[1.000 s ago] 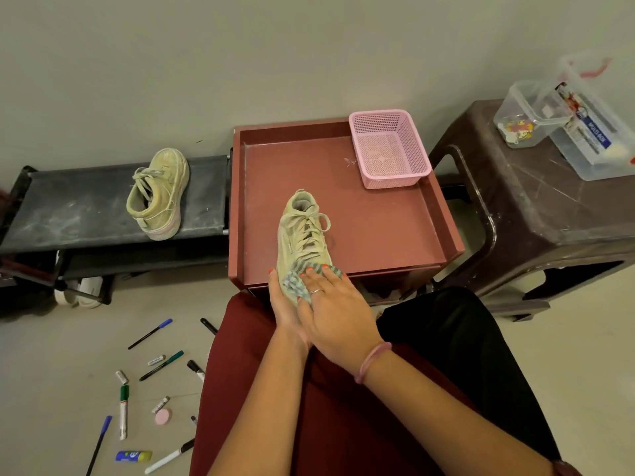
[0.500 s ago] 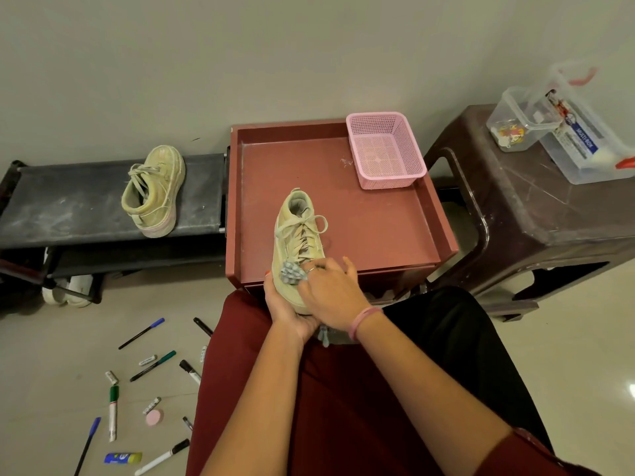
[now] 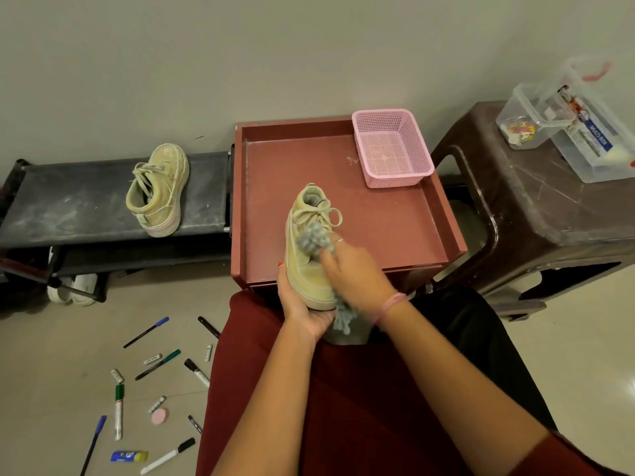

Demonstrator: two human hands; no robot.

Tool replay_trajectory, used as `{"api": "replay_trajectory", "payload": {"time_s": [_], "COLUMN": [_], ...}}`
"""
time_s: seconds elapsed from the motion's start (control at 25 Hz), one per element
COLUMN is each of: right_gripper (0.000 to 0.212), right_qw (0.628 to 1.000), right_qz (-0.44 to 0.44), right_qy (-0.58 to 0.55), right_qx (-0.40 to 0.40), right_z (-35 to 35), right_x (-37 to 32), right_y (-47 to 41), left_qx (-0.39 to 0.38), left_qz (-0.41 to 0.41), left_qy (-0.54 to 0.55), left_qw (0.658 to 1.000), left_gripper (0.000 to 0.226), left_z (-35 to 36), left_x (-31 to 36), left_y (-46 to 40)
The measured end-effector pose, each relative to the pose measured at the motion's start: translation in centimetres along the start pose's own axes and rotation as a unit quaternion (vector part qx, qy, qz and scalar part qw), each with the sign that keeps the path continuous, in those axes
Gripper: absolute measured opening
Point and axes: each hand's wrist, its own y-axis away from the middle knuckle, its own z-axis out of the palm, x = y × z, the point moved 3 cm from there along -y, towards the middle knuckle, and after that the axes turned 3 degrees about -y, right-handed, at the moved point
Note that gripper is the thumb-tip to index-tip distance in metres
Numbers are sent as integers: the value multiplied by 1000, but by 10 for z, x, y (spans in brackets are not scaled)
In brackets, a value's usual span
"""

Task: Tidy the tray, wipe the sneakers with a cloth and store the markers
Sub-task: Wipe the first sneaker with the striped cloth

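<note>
right hand point(image 3: 357, 273): motion-blurred, its fingers cannot be told apart
cloth point(image 3: 314, 239): middle hidden under that hand
sneaker point(image 3: 307, 255): toe covered by the left hand point(image 3: 302, 304)
clear box point(image 3: 598, 132): cut by the right edge
blue pen point(image 3: 92, 444): tip leaves the bottom edge

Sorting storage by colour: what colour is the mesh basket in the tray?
Pink, in the head view: the mesh basket sits in the tray's far right corner.

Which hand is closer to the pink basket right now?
Right. The right hand with the cloth is on the sneaker, below and left of the pink basket. The left hand cups the sneaker's near end, farther away.
</note>
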Motion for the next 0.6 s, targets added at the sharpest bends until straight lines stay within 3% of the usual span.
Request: {"api": "replay_trajectory", "payload": {"time_s": [0.08,0.12,0.24,0.32,0.4,0.52,0.6], "right_gripper": [52,54,48,49,49,50,49], "right_qw": [990,990,992,990,993,997,995], "right_qz": [-35,-46,-116,-133,-110,-59,-76], "right_qy": [113,110,11,7,20,-49,-70], "right_qx": [-78,-71,-40,-42,-33,-8,-1], "right_z": [37,43,34,20,10,16,32], "right_x": [-5,-6,1,13,31,30,12], "right_y": [4,9,31,42,39,22,23], "left_qx": [-18,-17,-17,4,6,8,0], "left_qz": [24,36,43,26,7,-12,-9], "left_qy": [17,22,4,-29,-52,-46,-41], "left_qw": [999,999,999,999,999,999,999], "left_gripper": [60,58,60,62,63,62,48], "left_z": [1,0,-1,-1,3,4,-2], "left_x": [2,4,8,5,3,5,9], "left_y": [0,0,-1,2,2,1,1]}}
